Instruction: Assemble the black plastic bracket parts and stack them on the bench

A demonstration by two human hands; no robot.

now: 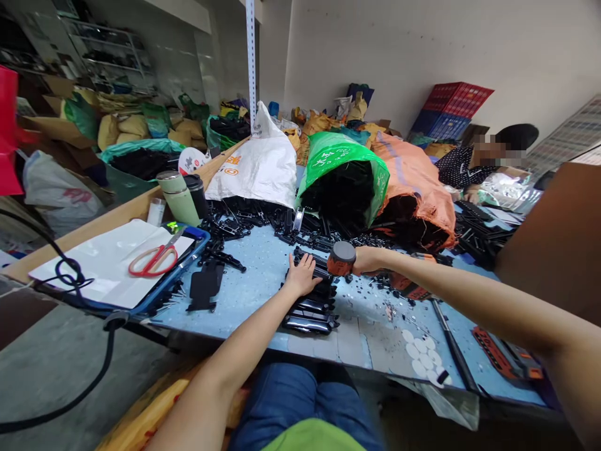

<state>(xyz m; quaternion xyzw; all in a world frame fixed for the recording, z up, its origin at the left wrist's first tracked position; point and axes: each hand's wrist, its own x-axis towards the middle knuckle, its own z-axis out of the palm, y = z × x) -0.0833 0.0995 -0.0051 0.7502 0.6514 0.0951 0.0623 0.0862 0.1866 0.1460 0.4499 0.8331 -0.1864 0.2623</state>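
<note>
My right hand is wrapped round the handle of an orange and black cordless drill, held over the middle of the bench. The round back end of the drill faces me, and its tip is hidden. My left hand lies with fingers spread on a row of glossy black plastic parts near the front edge. To the left of the row, a flat black plate lies by itself. Small screws and bits are scattered under and around the drill.
Beyond the parts lie a white sack, a green sack and an orange sack. Red scissors rest on paper at left, beside a green flask. A battery pack sits at right. Another person sits across.
</note>
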